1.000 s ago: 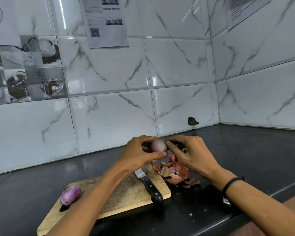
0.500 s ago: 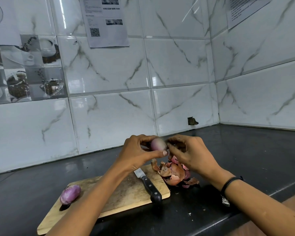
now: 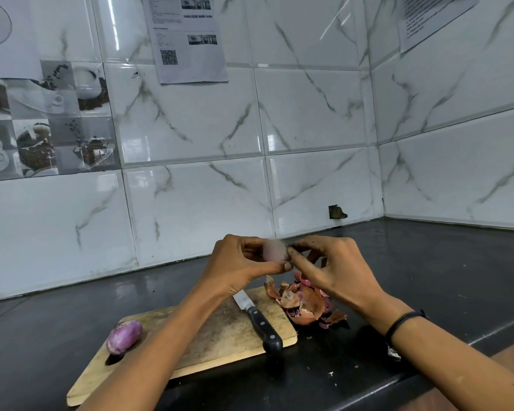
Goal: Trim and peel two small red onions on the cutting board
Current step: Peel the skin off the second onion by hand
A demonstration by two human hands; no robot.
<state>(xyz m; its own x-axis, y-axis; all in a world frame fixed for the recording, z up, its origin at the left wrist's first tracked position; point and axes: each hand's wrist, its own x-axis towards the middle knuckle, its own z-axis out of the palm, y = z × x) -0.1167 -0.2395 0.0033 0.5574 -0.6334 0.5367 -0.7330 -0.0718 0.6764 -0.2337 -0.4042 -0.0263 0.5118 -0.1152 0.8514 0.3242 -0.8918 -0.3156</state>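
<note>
My left hand (image 3: 238,264) grips a small pale red onion (image 3: 274,251) in the air above the far end of the wooden cutting board (image 3: 220,336). The onion looks blurred. My right hand (image 3: 336,268) pinches at the onion's right end with thumb and forefinger. A second red onion (image 3: 123,336), purple and smooth, lies on the board's left end. A black-handled knife (image 3: 260,321) rests on the board's right part, blade pointing away from me. A heap of onion skins (image 3: 304,304) sits at the board's right edge, under my right hand.
The board lies on a dark countertop (image 3: 428,277) that runs into a corner of white marble-look tiles (image 3: 190,203). Small scraps dot the counter near its front edge (image 3: 330,373). Papers hang on the wall tiles above.
Both hands stay raised with the onion between them. The onion has turned a little in my left hand and my right fingertips have shifted on its end.
</note>
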